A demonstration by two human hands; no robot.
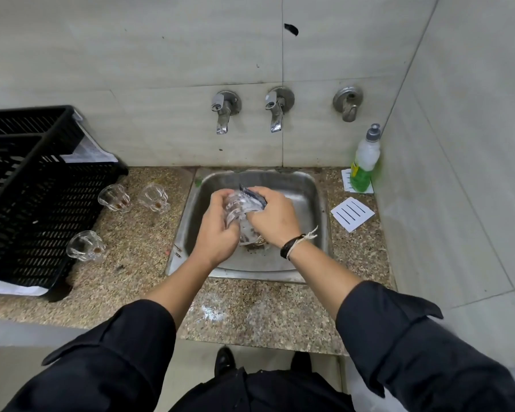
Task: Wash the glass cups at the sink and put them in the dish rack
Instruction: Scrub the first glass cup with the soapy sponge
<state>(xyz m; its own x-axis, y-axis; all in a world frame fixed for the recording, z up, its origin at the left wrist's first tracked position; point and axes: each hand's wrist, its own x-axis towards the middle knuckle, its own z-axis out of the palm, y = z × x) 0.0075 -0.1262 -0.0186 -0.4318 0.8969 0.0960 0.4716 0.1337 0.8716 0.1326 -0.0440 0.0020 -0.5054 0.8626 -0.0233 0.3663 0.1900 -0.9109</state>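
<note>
Head view showed our left hand (217, 230) gripping the cup (237, 211) over the sink (306, 185) while our right hand (272, 217) clutched the scrubber (254, 196); we judged steady turning and scrubbing inside best.

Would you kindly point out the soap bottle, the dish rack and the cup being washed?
soap bottle (364, 162): head view, on its clear middle body.
dish rack (33, 203): head view, on its black slatted side wall.
cup (235, 211): head view, on the glass between both hands.
</note>
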